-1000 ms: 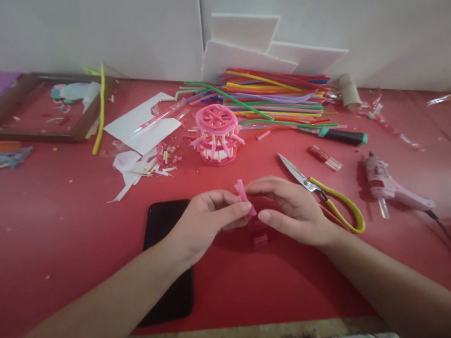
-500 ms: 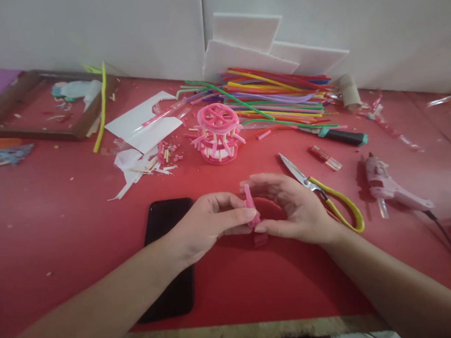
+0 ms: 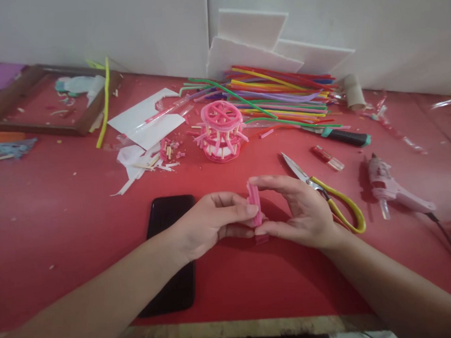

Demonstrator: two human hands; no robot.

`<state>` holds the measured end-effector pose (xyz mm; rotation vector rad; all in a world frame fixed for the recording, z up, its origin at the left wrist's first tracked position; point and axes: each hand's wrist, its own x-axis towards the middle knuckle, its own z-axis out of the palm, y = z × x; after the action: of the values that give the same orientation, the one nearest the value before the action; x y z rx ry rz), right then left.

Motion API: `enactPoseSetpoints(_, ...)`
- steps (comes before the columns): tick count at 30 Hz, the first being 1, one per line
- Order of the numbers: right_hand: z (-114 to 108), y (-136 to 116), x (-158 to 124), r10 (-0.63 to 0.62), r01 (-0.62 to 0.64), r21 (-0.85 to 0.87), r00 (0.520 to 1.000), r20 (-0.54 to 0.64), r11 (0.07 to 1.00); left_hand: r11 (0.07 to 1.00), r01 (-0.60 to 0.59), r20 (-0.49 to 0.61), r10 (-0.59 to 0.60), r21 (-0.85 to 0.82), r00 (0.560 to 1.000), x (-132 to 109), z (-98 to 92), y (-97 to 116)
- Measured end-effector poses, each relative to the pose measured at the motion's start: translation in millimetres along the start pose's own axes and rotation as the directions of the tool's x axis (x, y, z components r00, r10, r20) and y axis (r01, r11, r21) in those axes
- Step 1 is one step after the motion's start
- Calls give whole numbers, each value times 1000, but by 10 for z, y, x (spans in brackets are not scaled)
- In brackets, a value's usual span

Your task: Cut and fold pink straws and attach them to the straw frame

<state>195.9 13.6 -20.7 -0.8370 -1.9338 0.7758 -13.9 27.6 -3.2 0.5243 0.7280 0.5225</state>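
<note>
Between my hands, above the red table, stands a small bundle of short pink pipe-cleaner pieces (image 3: 254, 200). My left hand (image 3: 217, 218) pinches the bundle between thumb and fingers from the left side. Against its top end rests the index finger of my right hand (image 3: 300, 207), with the thumb at its lower end. The pieces run roughly upright; my left fingers hide part of them. Just below, a darker pink strip (image 3: 261, 239) shows near my right thumb. Beyond my hands is a round pink openwork model (image 3: 223, 130) with pale sticks as posts.
A black phone (image 3: 173, 255) lies under my left wrist. Scissors (image 3: 319, 188), a glue gun (image 3: 397, 188) and a cutter knife (image 3: 345, 136) lie to the right. Behind the model are colourful pipe cleaners (image 3: 282, 95); paper (image 3: 145, 125) and scraps (image 3: 168, 152) lie left of it.
My right index finger has come onto the top end of the pink pieces, which now stand more upright. The whole view has shifted slightly.
</note>
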Motion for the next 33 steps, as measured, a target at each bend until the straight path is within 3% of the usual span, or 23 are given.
enactPoseSetpoints(9,-15,-15,5,-4,4,-27,1000,14,1000,997,-34,-17,35,62,999,-16,29,-4)
enactPoseSetpoints(16,-35,-84,49,-72,76,-126,997,40,989,997,-37,-20,39,62,999,-19,33,-2)
enactPoseSetpoints(22,-40,-117,102,-160,176,-245,984,82,954,988,-89,-1,90,124,996,-27,10,-28)
enactPoseSetpoints(29,-30,-93,100,-158,179,-265,982,101,948,957,-156,-44,172,246,984,-25,35,-17)
enactPoseSetpoints(33,-19,-102,114,-175,194,-282,981,89,940,979,-151,-24,155,137,988,-11,32,-25)
